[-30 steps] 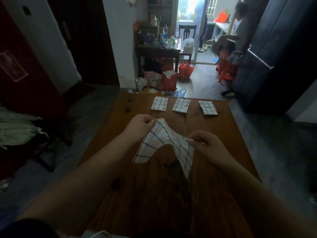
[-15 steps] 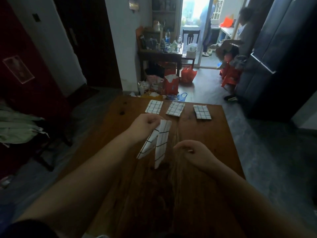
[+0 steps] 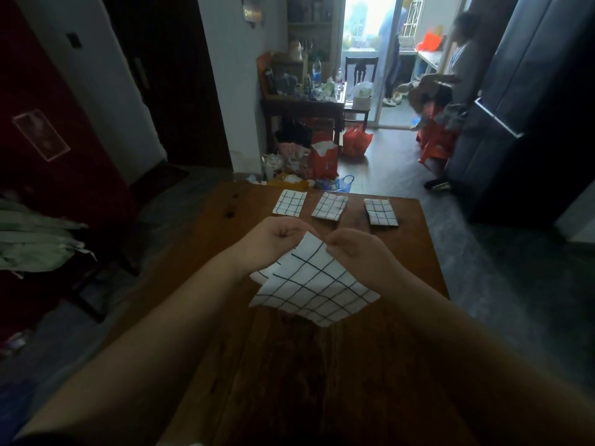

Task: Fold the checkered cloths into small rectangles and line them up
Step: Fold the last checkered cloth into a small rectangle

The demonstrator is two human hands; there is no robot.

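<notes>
Over mid-table, held clear of the wood, hangs the white square cloth w/ thin black check lines [image 3: 309, 281]. It's doubled: two layers show, slightly offset, at its 8 o'clock edge. Its top point, at the cloth's 12 o'clock, is gripped from both sides. L hand [image 3: 273, 239] holds that point from 10 o'clock, fingers curled in on the fabric. R hand [image 3: 354, 252] pinches the same top edge from 2 o'clock, thumb & fingers closed on it. The two hands are almost touching.

What changed: 1 s ago the cloth was stretched btwn both hands, sagging in the middle. Half a sec ago L hand alone held it as a narrow hanging strip, R hand off it & curled on nothing. Now R hand has re-taken the top beside L hand, and the panel hangs wider. So, prob.: first halving done, corners being matched. Another fold or two is needed before it's small enough to set down.

Below is the brown wooden table [image 3: 322, 365]. At its 12 o'clock edge sit three small folded check rectangles in a row, apart from each other: left rectangle [image 3: 289, 203], middle rectangle [image 3: 330, 206], right rectangle [image 3: 381, 212]. This looks like the 4th cloth, w/ bare wood at the row's 11 o'clock end.

Further out: cluttered dark side table [image 3: 302, 103] at 12, blurred person [image 3: 460, 59] at 1, tall dark cabinet [image 3: 531, 91] at 2, pale green fabric [image 3: 35, 249] at 9.
</notes>
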